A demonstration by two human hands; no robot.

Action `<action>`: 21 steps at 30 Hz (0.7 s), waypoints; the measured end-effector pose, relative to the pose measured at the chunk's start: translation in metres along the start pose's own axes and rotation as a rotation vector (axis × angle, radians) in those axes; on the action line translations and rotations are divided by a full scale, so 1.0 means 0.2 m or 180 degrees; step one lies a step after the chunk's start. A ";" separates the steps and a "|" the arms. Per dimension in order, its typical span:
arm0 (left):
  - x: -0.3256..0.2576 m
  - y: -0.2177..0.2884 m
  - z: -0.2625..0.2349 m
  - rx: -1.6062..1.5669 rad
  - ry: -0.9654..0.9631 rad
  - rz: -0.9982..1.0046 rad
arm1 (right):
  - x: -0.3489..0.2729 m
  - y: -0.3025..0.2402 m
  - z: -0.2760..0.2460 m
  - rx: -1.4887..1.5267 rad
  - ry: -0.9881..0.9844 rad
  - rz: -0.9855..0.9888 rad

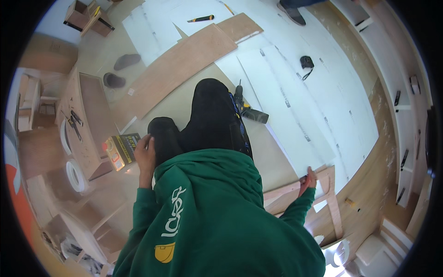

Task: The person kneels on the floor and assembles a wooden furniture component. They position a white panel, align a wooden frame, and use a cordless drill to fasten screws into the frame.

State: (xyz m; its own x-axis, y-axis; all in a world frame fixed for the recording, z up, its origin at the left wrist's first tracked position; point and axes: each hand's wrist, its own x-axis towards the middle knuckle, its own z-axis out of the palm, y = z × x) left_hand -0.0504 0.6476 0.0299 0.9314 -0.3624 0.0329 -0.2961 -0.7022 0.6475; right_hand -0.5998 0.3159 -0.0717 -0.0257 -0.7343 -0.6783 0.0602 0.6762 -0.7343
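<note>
My left hand (146, 151) rests against my left thigh, beside a black and yellow tin can (123, 150) with a red cap. Its fingers are loosely apart and nothing shows in them. Out to the right, my right hand (308, 180) is closed at the corner of a white sheet (295, 138), beside a wooden frame (333, 203). Something small and dark shows at its fingers, but I cannot make out what it is. A cordless drill (251, 113) lies on the floor by my right knee.
Long wooden boards (184, 60) lie ahead of me. A utility knife (201, 19) and a tape measure (306, 63) rest on the white sheeting. Grey shoes (114, 80) and a wooden drawer box (92, 120) are at left. Another person's shoe (292, 13) stands at the top.
</note>
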 end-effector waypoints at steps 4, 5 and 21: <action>0.13 0.38 0.22 -0.1073 -0.0401 0.0172 | -0.08 -0.55 0.20 -0.0629 0.0592 -0.2393; 0.15 0.50 0.27 -0.1213 -0.0630 0.0207 | -0.07 -0.72 0.27 -0.0869 0.0748 -0.2843; 0.32 1.30 0.81 -0.6755 -0.3269 -0.2350 | -0.91 -2.28 0.95 -0.2779 0.0541 -0.5120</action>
State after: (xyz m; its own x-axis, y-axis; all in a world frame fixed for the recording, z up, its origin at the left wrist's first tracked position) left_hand -0.1009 0.3430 0.0770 0.2110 -0.9486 -0.2359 0.9730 0.2270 -0.0425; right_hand -0.4324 0.1309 0.3918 0.3806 -0.6499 0.6578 -0.5947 -0.7168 -0.3641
